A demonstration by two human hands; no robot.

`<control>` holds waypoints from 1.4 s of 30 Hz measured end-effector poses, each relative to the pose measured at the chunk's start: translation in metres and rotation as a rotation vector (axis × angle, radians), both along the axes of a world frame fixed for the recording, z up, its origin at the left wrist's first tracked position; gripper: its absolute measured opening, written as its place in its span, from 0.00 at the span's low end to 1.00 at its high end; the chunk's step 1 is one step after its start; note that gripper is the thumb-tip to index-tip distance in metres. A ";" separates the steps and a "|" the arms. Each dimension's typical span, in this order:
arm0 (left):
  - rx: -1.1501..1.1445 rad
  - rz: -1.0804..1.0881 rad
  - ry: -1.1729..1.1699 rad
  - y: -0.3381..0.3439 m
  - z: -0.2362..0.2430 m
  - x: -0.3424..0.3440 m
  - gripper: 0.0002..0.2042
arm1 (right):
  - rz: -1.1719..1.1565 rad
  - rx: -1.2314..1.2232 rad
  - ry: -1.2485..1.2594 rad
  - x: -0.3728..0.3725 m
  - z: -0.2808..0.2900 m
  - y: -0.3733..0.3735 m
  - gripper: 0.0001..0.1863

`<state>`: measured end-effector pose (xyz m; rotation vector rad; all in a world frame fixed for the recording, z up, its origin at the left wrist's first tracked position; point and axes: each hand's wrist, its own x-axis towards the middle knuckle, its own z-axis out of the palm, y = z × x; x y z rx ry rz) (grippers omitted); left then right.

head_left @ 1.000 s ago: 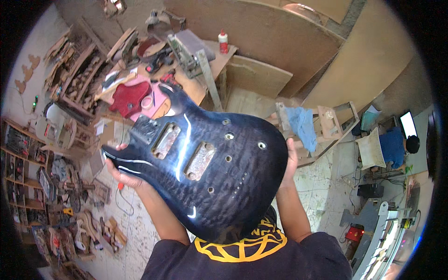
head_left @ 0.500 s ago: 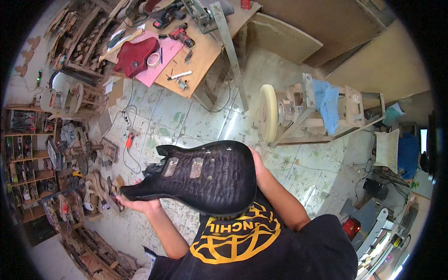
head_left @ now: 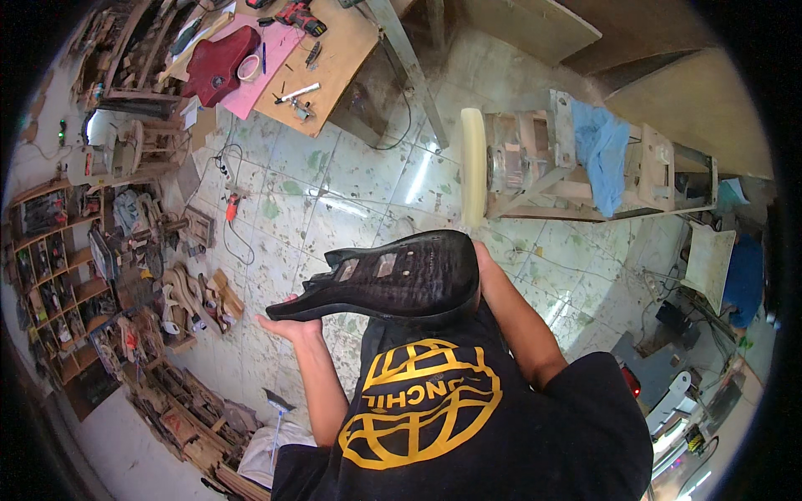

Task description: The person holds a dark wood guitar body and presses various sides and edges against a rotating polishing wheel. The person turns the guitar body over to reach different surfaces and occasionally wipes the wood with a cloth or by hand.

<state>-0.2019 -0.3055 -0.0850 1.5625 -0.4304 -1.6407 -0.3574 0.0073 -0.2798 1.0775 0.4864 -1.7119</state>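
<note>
A glossy black electric guitar body [head_left: 434, 288] with cut-outs in its top is held level between my hands, in front of my chest. My left hand [head_left: 294, 328] cradles the long horn at its left end from below, the thumb showing along the upper edge. At the rounded right end, my right hand [head_left: 487, 265] grips the rim; most of its fingers are hidden behind the body. The top is tilted so that I see it at a shallow angle, along with the near side edge.
A pale buffing wheel [head_left: 473, 167] on a wooden frame draped with a blue cloth [head_left: 598, 154] stands ahead to the right. The workbench [head_left: 338, 79] bears a red guitar body [head_left: 219, 68] and a red drill [head_left: 299, 17]. Shelves [head_left: 63, 280] line the left; a corded tool [head_left: 231, 206] lies on the floor.
The guitar body has tipped to a flatter angle and shifted slightly right and up in view, both hands moving with it. The surroundings have shifted as my head moved.
</note>
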 end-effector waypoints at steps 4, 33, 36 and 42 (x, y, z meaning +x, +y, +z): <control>0.039 0.000 -0.066 0.009 -0.001 -0.018 0.35 | -0.027 -0.031 -0.002 -0.007 -0.027 0.008 0.19; 0.207 -0.086 0.061 0.044 -0.075 -0.075 0.32 | -0.051 0.063 0.217 -0.052 0.042 0.070 0.17; 0.187 -0.094 0.098 0.025 -0.069 -0.063 0.33 | -0.055 -0.001 0.174 -0.044 0.018 0.050 0.18; 0.112 -0.030 -0.036 0.000 -0.058 -0.042 0.36 | -0.061 -0.050 0.041 -0.027 -0.044 0.019 0.21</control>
